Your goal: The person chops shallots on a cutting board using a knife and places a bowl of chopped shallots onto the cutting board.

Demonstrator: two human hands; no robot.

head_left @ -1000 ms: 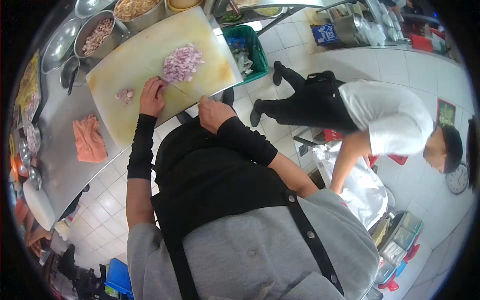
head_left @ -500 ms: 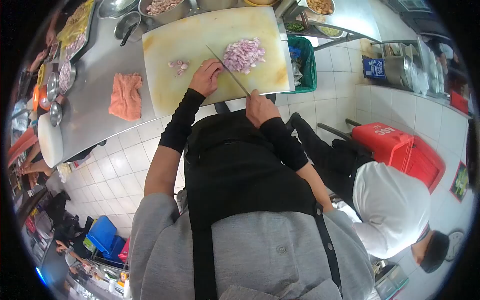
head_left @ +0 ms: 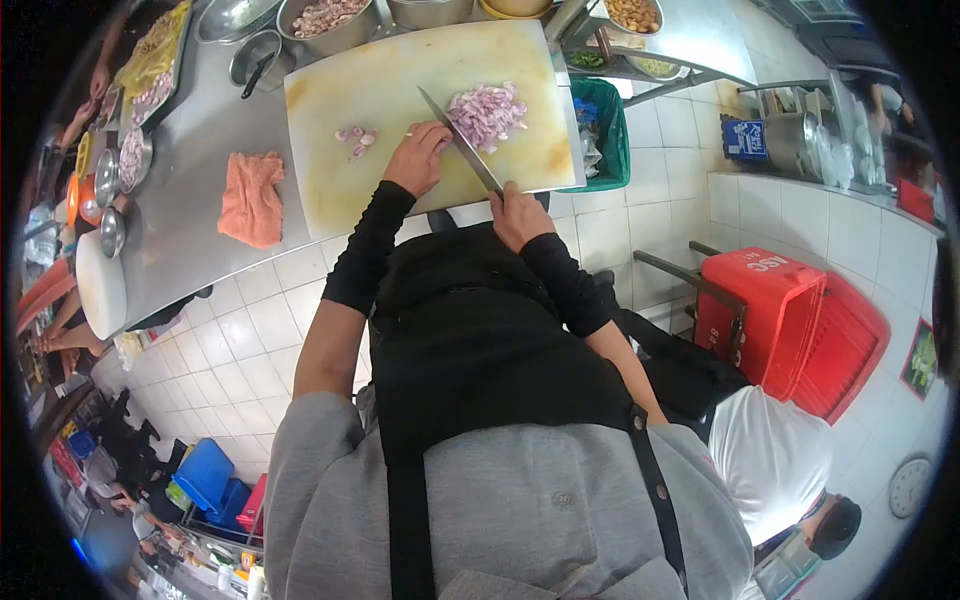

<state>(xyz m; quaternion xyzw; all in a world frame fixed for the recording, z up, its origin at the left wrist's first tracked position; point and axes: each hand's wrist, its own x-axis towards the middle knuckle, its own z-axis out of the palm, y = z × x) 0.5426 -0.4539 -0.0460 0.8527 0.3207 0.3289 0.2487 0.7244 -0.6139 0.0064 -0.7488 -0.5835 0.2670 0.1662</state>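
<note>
My right hand (head_left: 520, 217) is closed round the handle of a kitchen knife (head_left: 473, 157). The blade slants up and left across the cutting board (head_left: 350, 90). Against the blade's left side, my left hand (head_left: 418, 160) has its fingers curled in over the board; whatever is under the fingertips is hidden. A heap of chopped shallots (head_left: 488, 115) lies just right of the blade. Several small shallot pieces (head_left: 357, 141) sit apart, left of my left hand.
An orange cloth (head_left: 251, 198) lies on the steel table (head_left: 190, 200) left of the board. Metal bowls (head_left: 325, 22) line the far edge. A green lined bin (head_left: 602, 135) stands right of the board. A co-worker in white (head_left: 770, 460) and a red bin (head_left: 760, 300) are at my right.
The knife has tilted slightly, so more of its flat face shows. Both hands stay nearly in place. The co-worker at right has shifted back, leaving more of the red bin visible.
</note>
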